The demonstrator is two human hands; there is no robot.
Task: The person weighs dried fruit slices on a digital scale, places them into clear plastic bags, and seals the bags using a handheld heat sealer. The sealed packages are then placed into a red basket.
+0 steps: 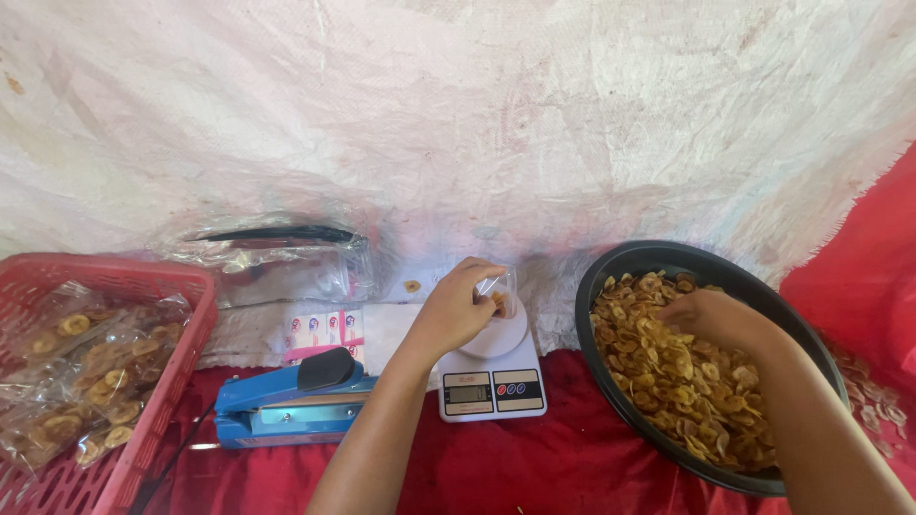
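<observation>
Chips everywhere on your right side; your right hand is down in the black bowl, fingers curled into the heap of golden banana chips, and whether it has closed on any you cannot tell from here, since the fingertips are buried; your left hand is over the white kitchen scale, fingers pinched narrow on the rim of a small clear bag that stands on the scale's round platform with a few chips already inside; the scale sits on the red cloth just left of the bowl, close but apart from it; one stray chip lies on the white woven sheet behind your left hand; to the left of the scale, the blue heat sealer with its black handle rests on the cloth, a strip of small labels behind it; a stack of empty clear bags lies further back; far left, the red plastic basket holds filled, sealed chip packets; loose crumbs scatter to the right of the bowl.
</observation>
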